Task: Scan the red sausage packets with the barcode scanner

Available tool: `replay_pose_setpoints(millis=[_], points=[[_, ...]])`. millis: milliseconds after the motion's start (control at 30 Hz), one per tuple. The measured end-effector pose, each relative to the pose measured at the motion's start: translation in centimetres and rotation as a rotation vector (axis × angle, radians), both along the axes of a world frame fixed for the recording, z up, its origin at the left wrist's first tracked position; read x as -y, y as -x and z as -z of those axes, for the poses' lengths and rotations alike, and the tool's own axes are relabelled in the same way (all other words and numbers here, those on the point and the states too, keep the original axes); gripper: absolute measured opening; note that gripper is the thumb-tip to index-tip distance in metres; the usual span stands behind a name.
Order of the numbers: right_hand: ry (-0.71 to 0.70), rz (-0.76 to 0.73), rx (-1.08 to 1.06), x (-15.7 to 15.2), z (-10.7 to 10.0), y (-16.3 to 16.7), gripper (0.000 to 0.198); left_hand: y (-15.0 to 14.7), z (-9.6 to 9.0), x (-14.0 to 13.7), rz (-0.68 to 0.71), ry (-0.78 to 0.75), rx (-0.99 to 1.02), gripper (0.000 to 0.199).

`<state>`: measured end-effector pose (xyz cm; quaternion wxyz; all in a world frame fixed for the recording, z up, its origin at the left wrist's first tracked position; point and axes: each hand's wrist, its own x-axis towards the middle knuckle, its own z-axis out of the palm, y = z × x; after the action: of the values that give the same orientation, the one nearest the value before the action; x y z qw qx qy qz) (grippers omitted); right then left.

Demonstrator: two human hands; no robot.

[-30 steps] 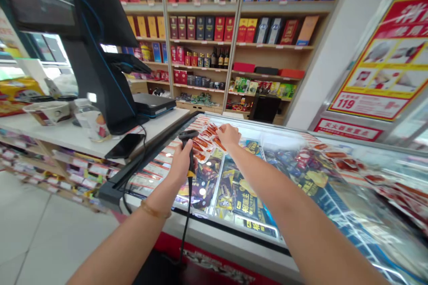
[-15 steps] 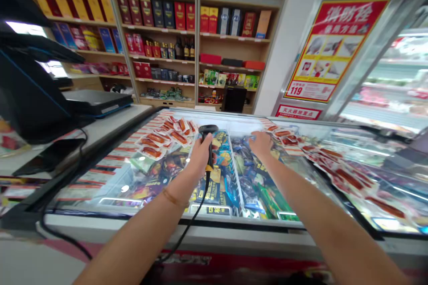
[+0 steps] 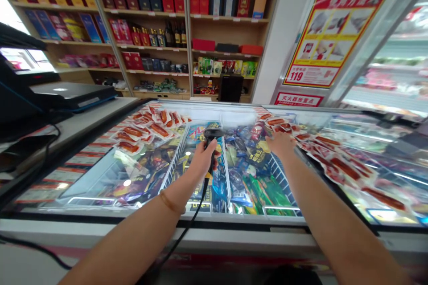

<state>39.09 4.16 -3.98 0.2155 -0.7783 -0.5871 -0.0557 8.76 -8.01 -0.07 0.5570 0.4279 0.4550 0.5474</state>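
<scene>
My left hand (image 3: pixel 204 159) is wrapped round the handle of a black barcode scanner (image 3: pixel 214 134), whose cable (image 3: pixel 197 209) runs down past my forearm. The scanner is over the glass-topped chest freezer (image 3: pixel 234 227). Farther right, my right hand (image 3: pixel 281 143) reaches over the freezer with fingers apart and nothing visible in it. Just beyond its fingertips lie vacuum-packed sausages (image 3: pixel 282 127); whether they touch is unclear. More sausage packs (image 3: pixel 159 130) lie at the left, and others (image 3: pixel 344 167) to the right. Bagged frozen goods (image 3: pixel 247 173) fill the wire baskets below.
A counter (image 3: pixel 96 118) with a dark flat device (image 3: pixel 78 93) borders the freezer on the left. Behind stand shelves (image 3: pixel 143 47) of boxes and bottles. A red and yellow sign (image 3: pixel 337 26) hangs on the wall at the right.
My right hand has moved rightward, closer to the sausage packs at the right. My left hand still grips the barcode scanner, now turned more sideways. The view has tilted down.
</scene>
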Motion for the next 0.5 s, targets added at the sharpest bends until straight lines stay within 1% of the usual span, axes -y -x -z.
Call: replay_pose_setpoints(millis=[133,200,367,500], points=[[0.100,0.012,0.025,-0.1,-0.3,0.3,0.053,-0.2,-0.1,0.0,0.009,-0.015,-0.042,0.052],[0.118,0.017,0.054,0.0,-0.4,0.5,0.055,-0.3,0.0,0.0,0.017,-0.018,-0.057,0.052],[0.069,0.002,0.118,0.2,-0.4,0.9,0.053,-0.2,0.0,0.1,0.022,-0.010,-0.056,0.052],[0.027,-0.025,0.168,0.7,-0.7,1.6,0.054,0.0,-0.3,0.2,0.027,-0.030,-0.037,0.053]])
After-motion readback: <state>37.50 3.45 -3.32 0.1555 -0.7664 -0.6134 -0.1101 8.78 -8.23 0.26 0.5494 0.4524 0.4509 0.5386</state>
